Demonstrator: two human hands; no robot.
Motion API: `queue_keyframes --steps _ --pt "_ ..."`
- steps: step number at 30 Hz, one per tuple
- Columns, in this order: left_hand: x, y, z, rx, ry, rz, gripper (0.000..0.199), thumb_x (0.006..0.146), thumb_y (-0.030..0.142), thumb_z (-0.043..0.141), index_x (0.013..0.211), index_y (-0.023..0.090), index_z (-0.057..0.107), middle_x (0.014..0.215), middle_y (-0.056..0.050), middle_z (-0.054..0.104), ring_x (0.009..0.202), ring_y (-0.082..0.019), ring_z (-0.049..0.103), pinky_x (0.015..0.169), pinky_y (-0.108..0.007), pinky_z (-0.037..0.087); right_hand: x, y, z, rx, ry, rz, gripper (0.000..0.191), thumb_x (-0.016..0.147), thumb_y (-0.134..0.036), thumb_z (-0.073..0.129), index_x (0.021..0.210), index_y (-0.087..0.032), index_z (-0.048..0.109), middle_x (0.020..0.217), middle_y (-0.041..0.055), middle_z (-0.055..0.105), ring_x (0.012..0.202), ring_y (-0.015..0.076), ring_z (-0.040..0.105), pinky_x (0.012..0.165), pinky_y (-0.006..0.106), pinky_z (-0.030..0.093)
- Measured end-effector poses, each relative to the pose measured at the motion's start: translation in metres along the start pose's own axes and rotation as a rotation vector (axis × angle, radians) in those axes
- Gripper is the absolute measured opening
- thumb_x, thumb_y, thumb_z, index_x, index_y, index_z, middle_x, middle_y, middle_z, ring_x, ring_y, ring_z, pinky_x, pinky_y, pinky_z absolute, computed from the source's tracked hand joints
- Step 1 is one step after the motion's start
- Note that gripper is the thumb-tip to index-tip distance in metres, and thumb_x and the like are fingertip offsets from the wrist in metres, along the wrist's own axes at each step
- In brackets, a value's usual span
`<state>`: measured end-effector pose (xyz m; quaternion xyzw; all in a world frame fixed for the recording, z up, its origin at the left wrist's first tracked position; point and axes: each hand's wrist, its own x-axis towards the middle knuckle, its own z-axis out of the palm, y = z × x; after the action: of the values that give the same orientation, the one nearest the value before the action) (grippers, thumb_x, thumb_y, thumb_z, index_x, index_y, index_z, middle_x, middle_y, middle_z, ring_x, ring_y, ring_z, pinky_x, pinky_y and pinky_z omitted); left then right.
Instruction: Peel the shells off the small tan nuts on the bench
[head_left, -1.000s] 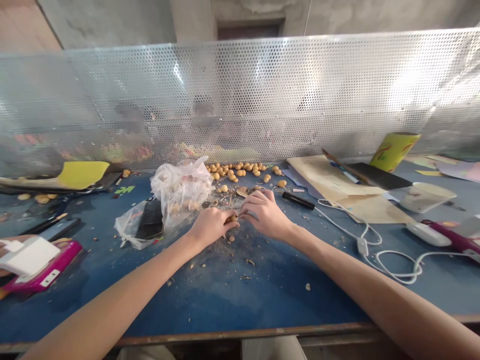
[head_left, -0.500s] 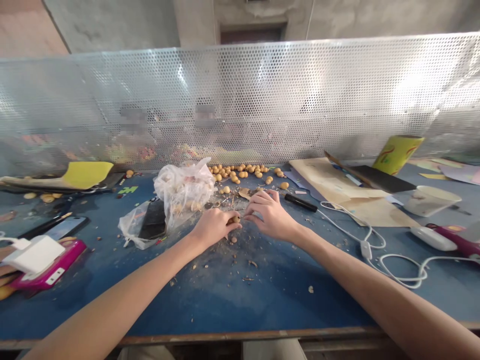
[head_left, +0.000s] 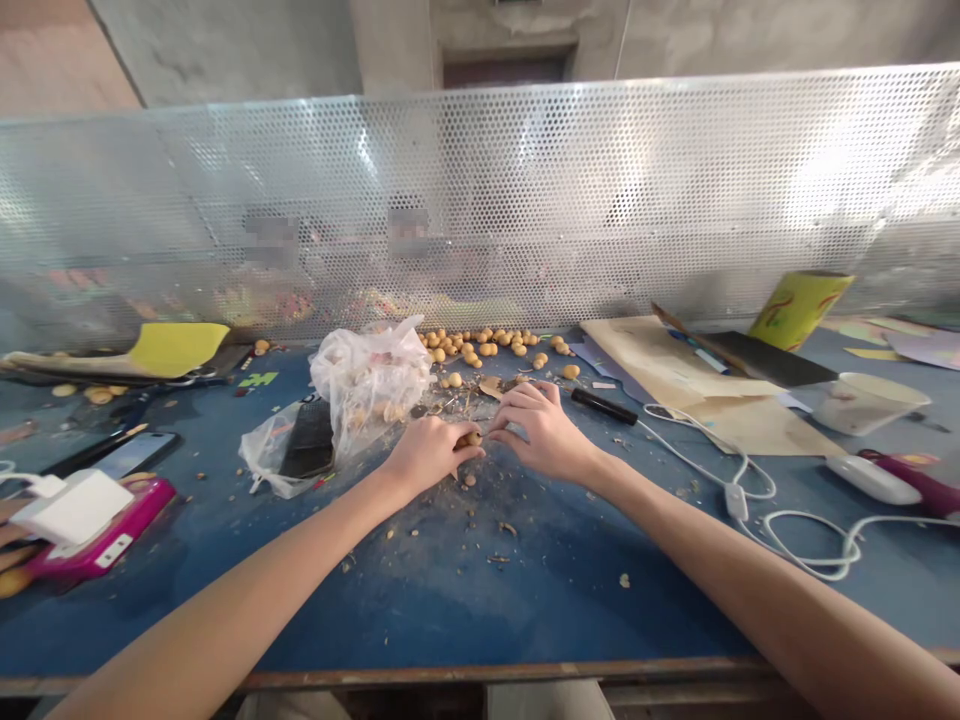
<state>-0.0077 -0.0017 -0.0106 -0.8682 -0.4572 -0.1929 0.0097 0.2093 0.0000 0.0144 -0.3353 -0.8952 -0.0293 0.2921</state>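
Observation:
My left hand (head_left: 426, 455) pinches a small round tan fruit (head_left: 473, 439), longan-like, between thumb and fingertips. Just to its right, my right hand (head_left: 541, 430) has thumb and fingers drawn together close to the fruit; whatever is between them is too small to make out. A small brown ball (head_left: 469, 480) lies on the blue table below the hands, among bits of shell and peel. Behind the hands are several more of the tan fruits (head_left: 487, 349), spread along the foot of the mesh panel.
Left of my hands lies a crumpled clear plastic bag (head_left: 369, 375) beside a black phone (head_left: 307, 442). To the right are a black marker-like stick (head_left: 604, 406), a white cable (head_left: 806, 557), brown paper (head_left: 675, 375) and a white cup (head_left: 870, 403). A perforated metal panel (head_left: 480, 200) closes the back.
Both hands stay in almost the same place, with the fruit still in the left fingers. The whole view has shifted very slightly.

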Motion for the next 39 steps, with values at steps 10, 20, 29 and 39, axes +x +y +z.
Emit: queue_keyframes --steps 10,20,29,39 --pt "0.0 0.003 -0.003 0.015 -0.021 0.012 0.032 0.088 0.046 0.063 0.11 0.024 0.071 0.08 -0.005 0.074 0.072 -0.021 0.069 0.062 -0.029 0.047 0.001 -0.002 0.007 0.025 -0.031 -0.005 0.009 0.091 -0.025 0.06 0.085 -0.021 0.065 0.09 0.0018 0.065 0.097 0.0197 0.054 0.095 0.04 0.027" --pt "0.001 0.003 -0.003 0.011 -0.019 0.006 0.03 0.088 0.045 0.064 0.11 0.025 0.071 0.08 -0.005 0.075 0.072 -0.022 0.07 0.061 -0.028 0.047 0.001 0.0 0.007 0.069 -0.042 0.009 0.008 0.091 -0.024 0.059 0.086 -0.021 0.065 0.091 0.0029 0.065 0.097 0.0204 0.054 0.094 0.041 0.028" --pt "0.0 0.002 -0.002 -0.004 -0.015 0.011 0.035 0.088 0.047 0.063 0.113 0.024 0.071 0.081 -0.004 0.075 0.07 -0.02 0.07 0.06 -0.027 0.048 0.0 0.004 -0.002 0.069 -0.025 0.008 0.01 0.092 -0.026 0.06 0.084 -0.022 0.065 0.091 0.0023 0.066 0.097 0.0205 0.054 0.098 0.041 0.027" --pt "0.0 0.0 0.0 0.011 -0.011 -0.003 0.034 0.086 0.047 0.066 0.111 0.025 0.071 0.081 -0.005 0.075 0.074 -0.022 0.07 0.063 -0.029 0.05 0.001 0.001 0.003 0.069 -0.042 -0.005 0.008 0.091 -0.024 0.061 0.085 -0.021 0.065 0.09 0.0032 0.065 0.096 0.0208 0.054 0.095 0.041 0.027"
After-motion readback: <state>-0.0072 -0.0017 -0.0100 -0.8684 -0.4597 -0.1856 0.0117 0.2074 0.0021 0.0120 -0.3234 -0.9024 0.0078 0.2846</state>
